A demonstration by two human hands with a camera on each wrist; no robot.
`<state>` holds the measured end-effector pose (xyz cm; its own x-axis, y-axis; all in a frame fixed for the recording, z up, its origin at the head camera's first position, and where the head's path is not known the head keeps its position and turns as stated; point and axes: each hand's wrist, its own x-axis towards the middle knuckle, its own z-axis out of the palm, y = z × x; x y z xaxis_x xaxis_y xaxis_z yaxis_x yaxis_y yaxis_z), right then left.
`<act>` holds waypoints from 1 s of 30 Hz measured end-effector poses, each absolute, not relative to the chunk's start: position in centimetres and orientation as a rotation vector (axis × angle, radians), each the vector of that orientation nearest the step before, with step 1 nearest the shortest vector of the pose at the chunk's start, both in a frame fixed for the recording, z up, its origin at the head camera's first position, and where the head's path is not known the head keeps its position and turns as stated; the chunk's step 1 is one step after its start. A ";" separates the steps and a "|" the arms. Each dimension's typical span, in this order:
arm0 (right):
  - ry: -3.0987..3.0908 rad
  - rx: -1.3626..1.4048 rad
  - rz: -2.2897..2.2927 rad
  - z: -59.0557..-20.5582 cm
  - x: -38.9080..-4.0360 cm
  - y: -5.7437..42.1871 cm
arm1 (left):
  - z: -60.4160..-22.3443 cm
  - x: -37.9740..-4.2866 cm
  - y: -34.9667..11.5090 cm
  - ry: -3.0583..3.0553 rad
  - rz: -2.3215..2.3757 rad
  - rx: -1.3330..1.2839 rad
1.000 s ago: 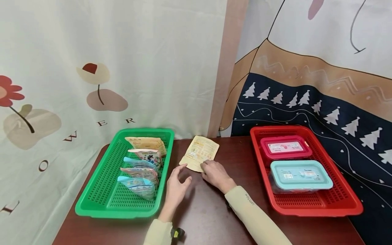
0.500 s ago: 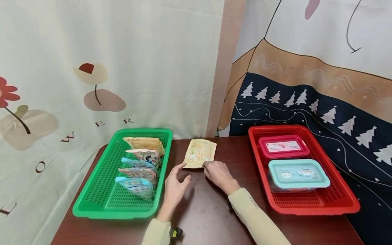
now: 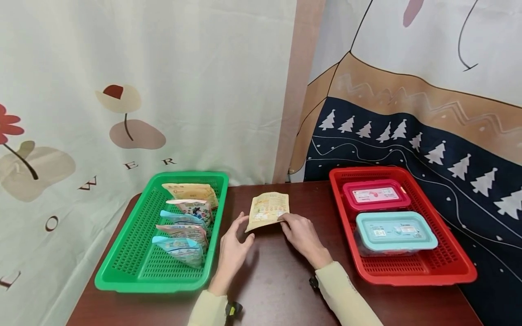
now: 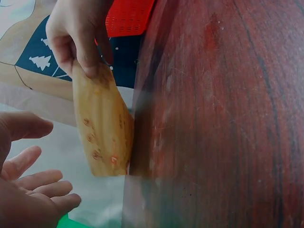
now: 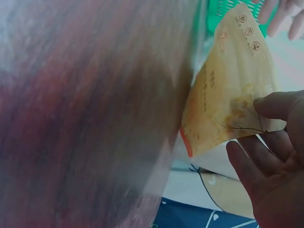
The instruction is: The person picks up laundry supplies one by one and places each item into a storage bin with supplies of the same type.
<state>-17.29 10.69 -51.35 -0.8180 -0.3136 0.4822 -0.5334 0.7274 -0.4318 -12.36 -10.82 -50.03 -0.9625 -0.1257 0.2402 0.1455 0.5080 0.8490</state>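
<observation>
A flat yellow packet (image 3: 269, 204) with printed text is tilted over the middle of the table, its near edge raised. The right hand (image 3: 303, 235) pinches its near right corner. In the right wrist view, the thumb of the right hand (image 5: 278, 156) lies on one face and fingers are behind it. Beside the packet's near left corner is the left hand (image 3: 234, 246), thumb and fingers spread. From the left wrist view, a gap shows between the left hand (image 4: 35, 187) and the packet (image 4: 102, 123).
On the left, a green basket (image 3: 118, 271) holds several upright packets (image 3: 185, 249). A red basket (image 3: 420, 280) on the right holds a pink-lidded box (image 3: 377, 194) and a blue-lidded box (image 3: 397, 231). A printed curtain (image 3: 220, 90) hangs behind the dark wooden table (image 3: 277, 290).
The yellow packet has come nearer, and its near edge has lifted off the table. The right hand has moved slightly right with the corner in its grip. The left hand has barely moved.
</observation>
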 end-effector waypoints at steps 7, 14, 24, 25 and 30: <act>-2.500 0.589 0.888 -50.3 -16.3 11.4 | -50.3 -12.7 -10.7 -2.515 -1.448 -0.099; -2.454 0.544 0.971 -49.0 -15.6 12.1 | -50.6 -13.0 -10.6 -2.472 -1.482 -0.230; -2.422 0.512 1.026 -48.0 -14.8 13.0 | -50.8 -13.6 -9.9 -2.322 -1.626 -0.328; -2.421 0.508 1.033 -47.8 -14.7 13.1 | -50.8 -13.7 -9.8 -2.301 -1.640 -0.343; -2.427 0.489 1.060 -47.1 -14.4 13.5 | -50.8 -14.0 -9.4 -2.210 -1.664 -0.410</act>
